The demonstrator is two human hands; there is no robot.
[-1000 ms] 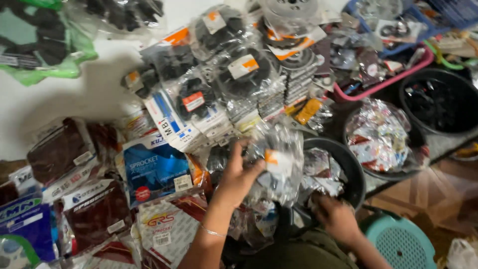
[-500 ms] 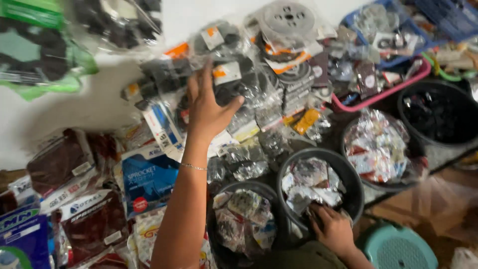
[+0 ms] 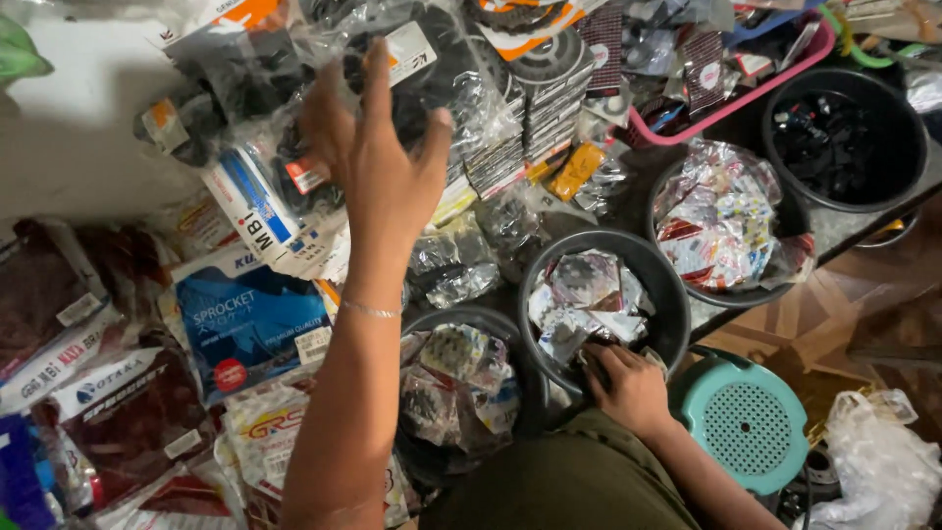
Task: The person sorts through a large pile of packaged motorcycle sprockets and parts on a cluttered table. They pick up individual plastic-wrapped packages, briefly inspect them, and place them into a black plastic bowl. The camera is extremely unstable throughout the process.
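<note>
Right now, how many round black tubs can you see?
4. One tub at the right hand, one left of it, one holding foil packets, one at far right. Others may be hidden under the packets.

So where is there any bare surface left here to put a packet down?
Only two patches show: the white surface at upper left, bordered by bagged parts and dark red packets, and the wooden floor at right, between black tubs and teal stool. Everywhere around the left hand and right hand, packets overlap.
</note>
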